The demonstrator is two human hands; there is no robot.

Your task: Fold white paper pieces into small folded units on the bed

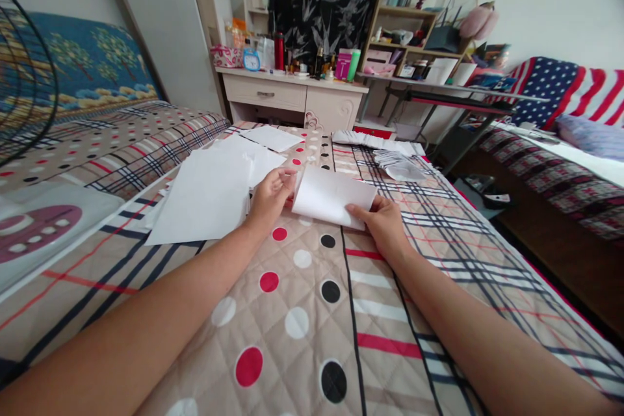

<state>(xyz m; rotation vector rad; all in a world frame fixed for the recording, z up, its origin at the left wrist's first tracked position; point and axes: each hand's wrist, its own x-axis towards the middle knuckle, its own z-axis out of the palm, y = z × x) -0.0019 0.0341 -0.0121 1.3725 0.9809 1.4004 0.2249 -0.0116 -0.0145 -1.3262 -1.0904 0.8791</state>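
Observation:
A white sheet of paper (331,194), which looks folded or curved over, is held just above the quilted bedspread between my two hands. My left hand (273,196) has its fingers closed at the sheet's left edge. At the lower right corner, my right hand (384,224) grips the paper with the thumb on top and the fingers behind. Left of my left hand lies a spread pile of white sheets (207,188), with another white sheet (273,138) farther back. Beyond my right hand, a fanned stack of folded papers (400,166) rests on the bed.
A long row of folded papers (373,142) lies at the bed's far right. A plastic bag (49,227) with a pink print sits at the left, below a black wire guard (29,78). Behind the bed stand a cream dresser (266,96) and a desk (439,92) with shelves.

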